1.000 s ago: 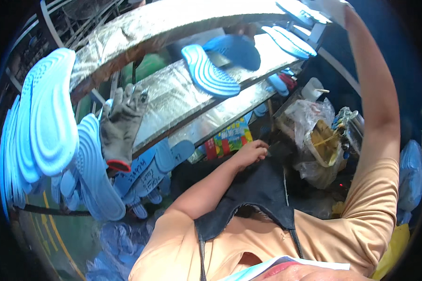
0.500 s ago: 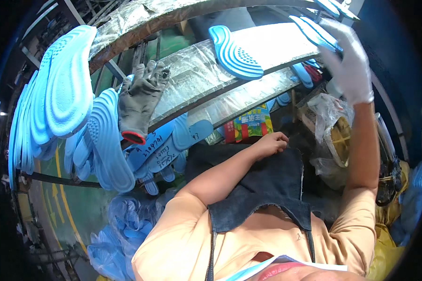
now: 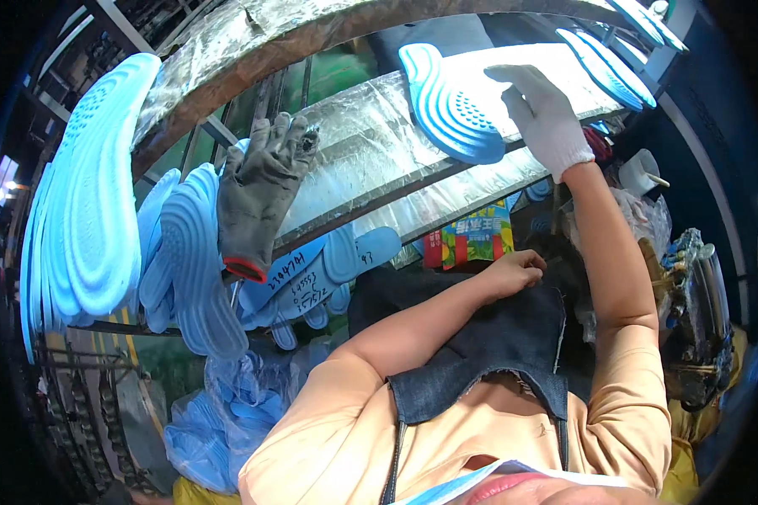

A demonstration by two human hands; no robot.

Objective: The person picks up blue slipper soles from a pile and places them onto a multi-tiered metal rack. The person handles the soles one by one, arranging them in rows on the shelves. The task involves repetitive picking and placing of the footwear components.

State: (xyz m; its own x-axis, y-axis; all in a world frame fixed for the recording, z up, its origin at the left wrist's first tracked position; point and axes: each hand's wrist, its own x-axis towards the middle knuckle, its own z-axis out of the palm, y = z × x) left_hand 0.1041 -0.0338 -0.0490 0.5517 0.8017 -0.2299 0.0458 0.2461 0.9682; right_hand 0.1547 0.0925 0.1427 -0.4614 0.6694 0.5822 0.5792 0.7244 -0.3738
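My right hand (image 3: 546, 119), in a white knit glove, hovers over the foil-covered shelf with its thumb and fingers apart and nothing between them. Just left of it lies a single light-blue insole (image 3: 453, 108) with wavy ridges and a dotted patch, overhanging the shelf's front edge. Further right, a pair of blue insoles (image 3: 605, 69) lies at the shelf's end. My bare left hand (image 3: 520, 273) rests in front of my dark apron (image 3: 480, 345), fingers curled in, with nothing visible in them.
A grey work glove (image 3: 263, 189) with a red cuff hangs at the shelf's left. Many blue insoles (image 3: 101, 194) stand stacked at far left, with marked ones (image 3: 299, 282) below the shelf. Clear bags of blue pieces (image 3: 223, 421) sit lower left. A colourful packet (image 3: 477, 236) lies under the shelf.
My right hand has moved left and down, from beside the insole pair at the shelf's end to near the single insole. The left hand stays curled by the apron. The whole view has shifted slightly.
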